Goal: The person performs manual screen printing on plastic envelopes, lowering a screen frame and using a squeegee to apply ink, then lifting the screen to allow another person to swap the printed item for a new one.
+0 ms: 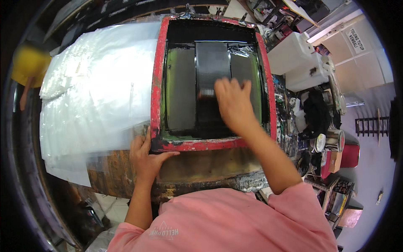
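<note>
A screen-printing frame (155,86) with chipped red edges lies flat on the worktable. Its mesh is dark, with green along the sides and wet black ink (210,31) at the far end. My right hand (233,98) is over the middle of the mesh, closed around a squeegee (206,93) that is smeared by motion and partly hidden by the fingers. Beside the near left corner of the frame, my left hand (145,153) lies with fingers spread, its thumb along the near edge and its other fingers by the left side. It holds nothing.
Translucent plastic sheets (100,84) are piled left of the frame. White containers (294,59), cans (334,140) and dark cloth (315,115) crowd the ink-stained right side. At the far left is a blurred yellow shape (29,67), seemingly a person with one arm hanging.
</note>
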{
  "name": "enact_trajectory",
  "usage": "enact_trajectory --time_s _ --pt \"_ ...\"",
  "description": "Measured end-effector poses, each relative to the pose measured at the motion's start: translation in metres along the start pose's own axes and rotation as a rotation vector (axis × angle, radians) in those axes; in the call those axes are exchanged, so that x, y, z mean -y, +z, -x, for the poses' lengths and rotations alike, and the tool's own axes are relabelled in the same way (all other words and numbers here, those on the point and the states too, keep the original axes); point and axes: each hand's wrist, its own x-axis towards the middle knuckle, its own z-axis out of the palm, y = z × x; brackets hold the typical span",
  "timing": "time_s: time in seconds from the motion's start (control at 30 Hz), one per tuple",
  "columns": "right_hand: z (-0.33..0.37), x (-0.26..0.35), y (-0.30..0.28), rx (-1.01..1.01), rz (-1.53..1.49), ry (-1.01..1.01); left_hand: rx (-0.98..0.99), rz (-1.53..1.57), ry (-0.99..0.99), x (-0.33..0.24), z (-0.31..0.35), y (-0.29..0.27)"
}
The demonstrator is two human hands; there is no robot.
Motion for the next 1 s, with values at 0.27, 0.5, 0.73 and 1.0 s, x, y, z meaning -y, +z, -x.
enact_trajectory --time_s 0.27,0.5,0.73,1.0 --pt "0.032 0.02 -0.075 0.065 -0.136 0.035 -0.015 0.253 -0.113 -0.015 -0.007 -0.013" --pt "-0.021 0.007 -0.171 -0.375 0.01 0.091 -0.306 0.982 0.054 -0.073 -0.081 -0.042" --pt "-0.081 -0.017 -0.214 -0.392 -0.033 0.033 0.246 -0.345 -0.113 -0.019 -0.067 0.022" --pt "-0.105 -0.022 -0.276 -0.248 -0.072 0.049 -0.332 0.105 -0.241 0.006 -0.139 -0.024"
